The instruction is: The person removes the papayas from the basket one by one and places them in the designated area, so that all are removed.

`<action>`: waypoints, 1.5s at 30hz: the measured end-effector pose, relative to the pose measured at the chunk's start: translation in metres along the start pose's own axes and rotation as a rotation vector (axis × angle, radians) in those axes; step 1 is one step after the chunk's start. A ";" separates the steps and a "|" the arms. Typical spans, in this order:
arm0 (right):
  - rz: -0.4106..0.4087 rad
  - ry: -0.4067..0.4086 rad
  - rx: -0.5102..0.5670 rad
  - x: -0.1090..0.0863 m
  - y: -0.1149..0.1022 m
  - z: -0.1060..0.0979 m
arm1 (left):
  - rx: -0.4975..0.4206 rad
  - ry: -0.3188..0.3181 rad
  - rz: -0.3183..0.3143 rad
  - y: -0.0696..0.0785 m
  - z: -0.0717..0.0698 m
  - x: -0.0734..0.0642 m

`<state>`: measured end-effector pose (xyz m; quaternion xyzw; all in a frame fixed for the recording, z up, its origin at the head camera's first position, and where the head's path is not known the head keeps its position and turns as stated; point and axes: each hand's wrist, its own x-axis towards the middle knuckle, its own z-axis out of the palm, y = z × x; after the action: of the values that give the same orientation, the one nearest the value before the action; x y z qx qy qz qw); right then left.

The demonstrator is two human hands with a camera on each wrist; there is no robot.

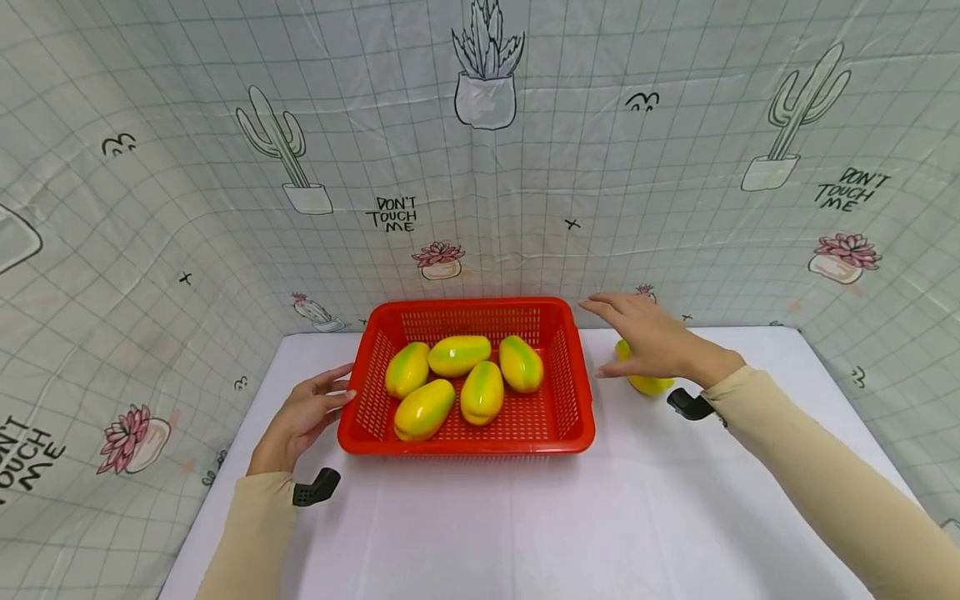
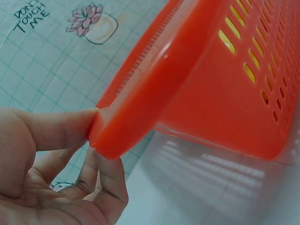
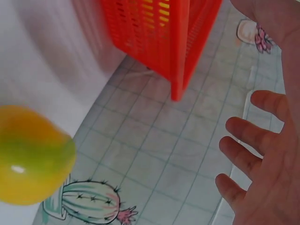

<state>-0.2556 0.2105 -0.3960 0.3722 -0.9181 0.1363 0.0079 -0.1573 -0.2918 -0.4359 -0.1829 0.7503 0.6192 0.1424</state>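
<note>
While the left hand (image 1: 306, 410) pinches the red basket (image 1: 465, 446), the right hand (image 1: 654, 340) spreads wide, empty.

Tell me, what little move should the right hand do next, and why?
Perhaps lower the right hand to the yellow fruit outside the basket: that hand looks empty, the left hand holds the basket, and five similar fruits lie inside.
</note>
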 end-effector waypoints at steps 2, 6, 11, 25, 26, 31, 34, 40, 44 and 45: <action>-0.010 -0.008 0.007 0.004 -0.004 0.002 | -0.003 0.000 0.000 0.000 0.000 0.000; -0.027 -0.030 0.011 0.014 -0.011 0.006 | -0.011 0.007 0.001 0.000 0.000 -0.001; -0.018 -0.080 0.002 0.027 -0.021 0.013 | -0.010 0.014 -0.002 -0.001 0.000 -0.002; -0.071 -0.169 -0.001 0.064 -0.051 0.032 | 0.000 0.017 -0.010 -0.004 -0.002 -0.002; -0.067 -0.177 -0.002 0.066 -0.051 0.033 | 0.000 0.016 -0.009 -0.004 -0.002 -0.002; -0.052 -0.217 0.004 0.076 -0.056 0.035 | -0.003 0.007 0.000 -0.004 -0.002 -0.003; -0.054 -0.250 -0.012 0.083 -0.058 0.036 | -0.007 -0.001 0.005 -0.002 -0.003 -0.004; -0.054 -0.327 -0.062 0.096 -0.064 0.039 | -0.015 -0.007 0.006 0.001 0.000 -0.004; -0.045 -0.381 -0.105 0.103 -0.068 0.042 | -0.024 -0.008 0.010 0.001 0.001 -0.003; -0.037 -0.396 -0.114 0.104 -0.069 0.043 | -0.025 -0.007 0.010 0.001 0.001 -0.002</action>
<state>-0.2802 0.0813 -0.4082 0.4075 -0.9009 0.0083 -0.1490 -0.1559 -0.2902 -0.4339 -0.1785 0.7429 0.6299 0.1396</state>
